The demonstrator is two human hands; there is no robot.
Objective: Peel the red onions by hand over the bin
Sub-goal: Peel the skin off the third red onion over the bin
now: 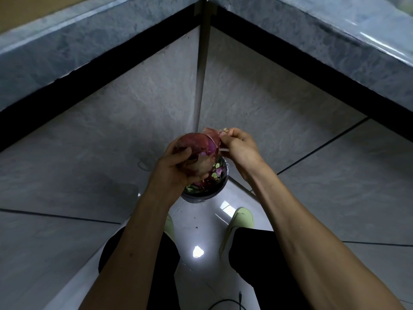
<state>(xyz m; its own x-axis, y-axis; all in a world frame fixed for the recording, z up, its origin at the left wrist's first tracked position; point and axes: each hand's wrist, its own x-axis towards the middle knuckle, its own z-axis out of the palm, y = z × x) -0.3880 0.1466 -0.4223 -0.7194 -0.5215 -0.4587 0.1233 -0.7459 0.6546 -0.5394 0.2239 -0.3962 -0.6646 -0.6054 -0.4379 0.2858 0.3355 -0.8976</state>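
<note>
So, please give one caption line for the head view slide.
Left hand holds a red onion over the bin while right hand pulls its skin.

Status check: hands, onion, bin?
Left hand grips onion. Right hand pinches loose skin. Bin directly below, scraps inside. Nothing in the way.

A grey marbled countertop (73, 50) is running along the top of the view, meeting a second stretch (324, 41) at a corner. A black band (111, 70) is lining the underside of the countertop. Below the countertop, grey tiled walls (138, 121) are converging on a vertical corner seam (202, 72). Further below the countertop, a glossy tiled floor (199, 222) is reflecting bright patches of light. Pale green shoes (242, 218) are standing on that floor, with black trouser legs (252, 249) above them. A dark cable (232, 302) is lying on the floor, farthest from the countertop.
</note>
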